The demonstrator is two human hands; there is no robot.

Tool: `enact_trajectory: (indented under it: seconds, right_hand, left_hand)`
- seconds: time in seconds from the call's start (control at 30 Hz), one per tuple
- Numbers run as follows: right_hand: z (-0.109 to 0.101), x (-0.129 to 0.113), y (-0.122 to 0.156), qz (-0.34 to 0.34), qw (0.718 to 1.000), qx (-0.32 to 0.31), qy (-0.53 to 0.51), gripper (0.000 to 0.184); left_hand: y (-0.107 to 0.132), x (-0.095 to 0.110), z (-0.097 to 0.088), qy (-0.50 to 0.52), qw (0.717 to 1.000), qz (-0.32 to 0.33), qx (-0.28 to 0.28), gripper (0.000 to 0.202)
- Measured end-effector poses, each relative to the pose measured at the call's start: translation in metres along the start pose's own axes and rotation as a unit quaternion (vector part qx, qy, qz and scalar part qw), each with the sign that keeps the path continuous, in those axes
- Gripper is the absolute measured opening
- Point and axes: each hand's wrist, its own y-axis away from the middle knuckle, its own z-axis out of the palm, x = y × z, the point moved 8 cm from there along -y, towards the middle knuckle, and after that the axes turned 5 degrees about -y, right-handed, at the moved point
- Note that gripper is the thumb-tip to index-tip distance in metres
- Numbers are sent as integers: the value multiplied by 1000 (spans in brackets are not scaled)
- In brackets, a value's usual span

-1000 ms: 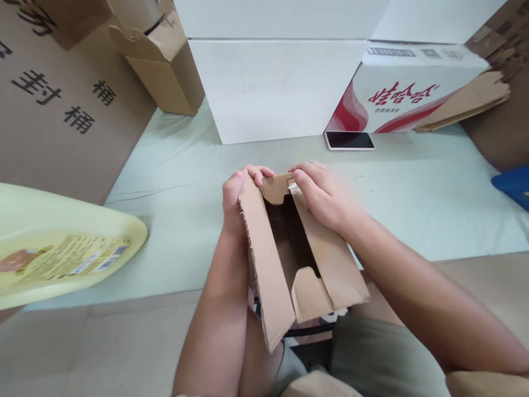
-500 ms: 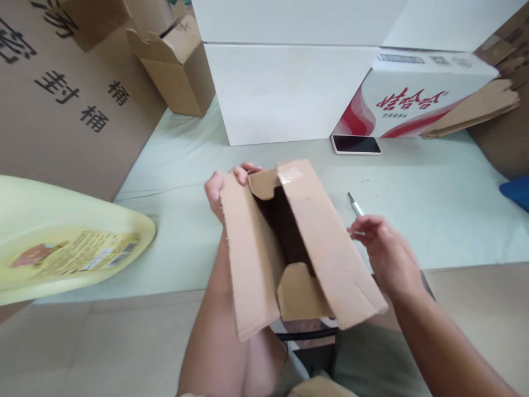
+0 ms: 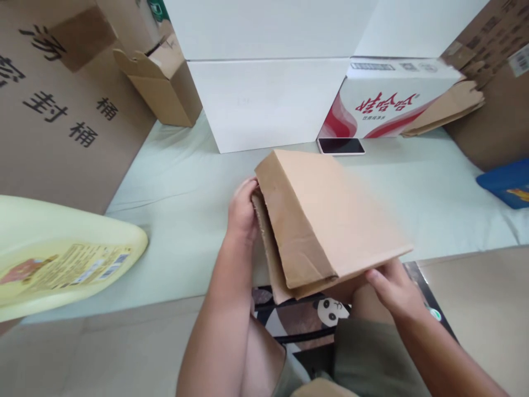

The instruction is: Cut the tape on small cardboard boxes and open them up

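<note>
A brown cardboard box (image 3: pixel 330 204) is tilted on its side above the near edge of the table, its flaps folded toward the lower left. My left hand (image 3: pixel 243 209) grips the flap end at the box's left, fingers partly hidden behind the cardboard. At the lower right corner, my right hand (image 3: pixel 390 286) holds the box from below, thumb on its edge and the other fingers out of sight underneath. The box's inside does not show from here. The utility knife seen earlier is hidden behind the box.
A phone (image 3: pixel 341 146) lies before a white and red carton (image 3: pixel 376 105). White boxes (image 3: pixel 268 105) stand at the back. On the left are a yellow bottle (image 3: pixel 70 259), a large printed carton (image 3: pixel 61 149) and a small open box (image 3: pixel 165 94). A blue object (image 3: pixel 506 182) lies at right.
The box has been turned over from showing its open top to showing a broad flat side. My right hand has come in to take hold of its lower corner. The view has shifted slightly right.
</note>
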Motion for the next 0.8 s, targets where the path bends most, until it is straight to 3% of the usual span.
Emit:
enact_trajectory:
  seconds: [0.07, 0.17, 0.3, 0.43, 0.57, 0.67, 0.8]
  right_hand:
    - [-5, -2, -5, -3, 1000, 23, 1, 64]
    - [0, -9, -12, 9, 1000, 10, 0, 52]
    - [13, -11, -19, 44, 998, -28, 39, 52]
    - [8, -4, -25, 57, 992, 25, 114, 70]
    - [5, 9, -26, 23, 991, 37, 130, 77]
    - [5, 22, -26, 22, 993, 27, 109, 80]
    - [-5, 31, -27, 57, 995, 71, 47, 70]
  left_hand:
    - [2, -2, -1, -92, 996, 16, 4, 9]
    - [4, -5, -6, -204, 979, 20, 6, 19]
    - [9, -4, 0, -136, 990, -7, -46, 30]
    - [15, 11, 10, -79, 993, 1, -82, 16]
    - [28, 1, 31, 0, 978, -70, -198, 39]
    - [35, -11, 38, -56, 963, -87, -249, 39]
    - [35, -9, 37, -208, 947, -40, -240, 26]
